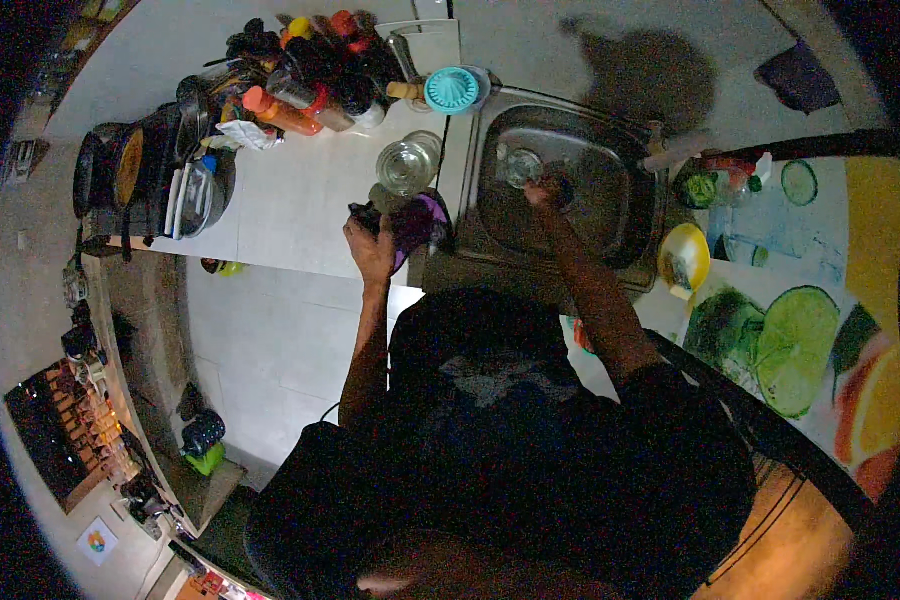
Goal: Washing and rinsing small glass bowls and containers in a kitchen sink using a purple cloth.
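Note:
My left hand (371, 244) is closed on a dark cloth (365, 216) at the counter's edge, beside a purple item (426, 217) whose kind is unclear. Just beyond it, clear glass dishes (406, 166) stand on the white counter. My right hand (546, 193) reaches into the metal sink (600, 225), with its fingers at a clear glass (523, 166). A dark round thing lies beside those fingers, too dim to name. The sink's tap (656, 139) is at the right rim. A turquoise citrus juicer (451, 90) sits by the sink's far left corner.
Bottles (281, 111) and jars crowd the counter's back. Pans (127, 165) and a clear container (195, 199) stand at the left. A yellow bowl (684, 259) is right of the sink, near a fruit-patterned covering (799, 352). Dark pots or similar items lie lower left.

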A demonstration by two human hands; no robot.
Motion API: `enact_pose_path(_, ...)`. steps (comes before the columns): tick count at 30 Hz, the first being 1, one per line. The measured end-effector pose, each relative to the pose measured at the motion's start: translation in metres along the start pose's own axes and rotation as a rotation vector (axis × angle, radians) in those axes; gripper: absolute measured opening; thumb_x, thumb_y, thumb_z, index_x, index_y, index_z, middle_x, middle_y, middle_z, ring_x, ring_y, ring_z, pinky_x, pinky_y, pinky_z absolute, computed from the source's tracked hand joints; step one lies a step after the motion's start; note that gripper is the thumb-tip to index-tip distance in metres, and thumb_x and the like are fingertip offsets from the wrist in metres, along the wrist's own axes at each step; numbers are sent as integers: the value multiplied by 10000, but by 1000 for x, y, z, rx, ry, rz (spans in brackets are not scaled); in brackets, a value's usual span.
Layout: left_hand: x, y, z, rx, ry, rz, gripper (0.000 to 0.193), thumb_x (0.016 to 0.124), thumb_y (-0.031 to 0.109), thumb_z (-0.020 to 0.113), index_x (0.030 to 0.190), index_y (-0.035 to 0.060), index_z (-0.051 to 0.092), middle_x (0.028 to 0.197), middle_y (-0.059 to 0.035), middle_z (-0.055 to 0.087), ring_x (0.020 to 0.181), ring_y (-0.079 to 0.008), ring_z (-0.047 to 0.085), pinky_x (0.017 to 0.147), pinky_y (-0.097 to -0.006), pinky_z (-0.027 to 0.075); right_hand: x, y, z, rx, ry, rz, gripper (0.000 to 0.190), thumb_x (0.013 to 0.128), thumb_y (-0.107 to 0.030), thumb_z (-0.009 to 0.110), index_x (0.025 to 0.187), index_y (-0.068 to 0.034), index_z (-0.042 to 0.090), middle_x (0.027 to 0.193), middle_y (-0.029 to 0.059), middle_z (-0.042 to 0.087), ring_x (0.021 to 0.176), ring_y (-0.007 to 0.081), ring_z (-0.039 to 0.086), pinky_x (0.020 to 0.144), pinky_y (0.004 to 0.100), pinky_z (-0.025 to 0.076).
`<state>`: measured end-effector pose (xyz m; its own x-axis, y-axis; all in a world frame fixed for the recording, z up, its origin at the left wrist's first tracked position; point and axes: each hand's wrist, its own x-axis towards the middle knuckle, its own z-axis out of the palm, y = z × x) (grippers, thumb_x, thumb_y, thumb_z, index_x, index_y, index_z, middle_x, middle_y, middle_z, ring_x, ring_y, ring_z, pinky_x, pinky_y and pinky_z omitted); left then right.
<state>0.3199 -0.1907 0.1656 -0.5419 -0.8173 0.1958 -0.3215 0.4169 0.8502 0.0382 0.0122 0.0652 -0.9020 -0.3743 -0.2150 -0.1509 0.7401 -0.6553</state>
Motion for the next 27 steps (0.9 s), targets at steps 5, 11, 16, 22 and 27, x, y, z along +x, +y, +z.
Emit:
enact_pose_path(5,1,39,2,336,-31,-62,532,811,319,601,1149,-68,462,1097,-256,472,1004,-397,468,854,-456,390,24,42,10,-136,-218,68,263,840,-246,637,770,-1,569,610,12,564,559,101,514,542,251,416)
enact_pose_path(11,-21,85,3,239,56,-252,559,824,344,602,1159,-78,453,1125,-267,439,1027,-395,468,886,-438,394,29,50,21,-165,-293,56,246,850,-236,622,781,-6,566,617,11,561,573,101,515,545,248,416)
enact_pose_path(16,-46,97,11,139,86,-359,532,815,319,611,1141,-73,458,1095,-245,445,1010,-379,474,881,-423,397,29,54,22,-175,-289,56,233,859,-228,609,790,-10,563,623,11,559,585,101,515,548,246,416)
enact_pose_path(22,-67,103,26,222,77,-322,387,838,267,592,1090,-15,506,1089,-163,464,998,-280,489,857,-376,401,40,51,17,-174,-286,68,217,869,-218,594,801,-15,560,630,11,556,599,101,516,551,244,416)
enact_pose_path(27,-74,117,42,114,85,-255,316,810,118,596,1067,-37,498,1020,-190,499,925,-295,521,793,-372,445,37,56,2,-73,-293,51,204,878,-210,581,810,-20,558,636,10,553,610,102,516,554,242,417)
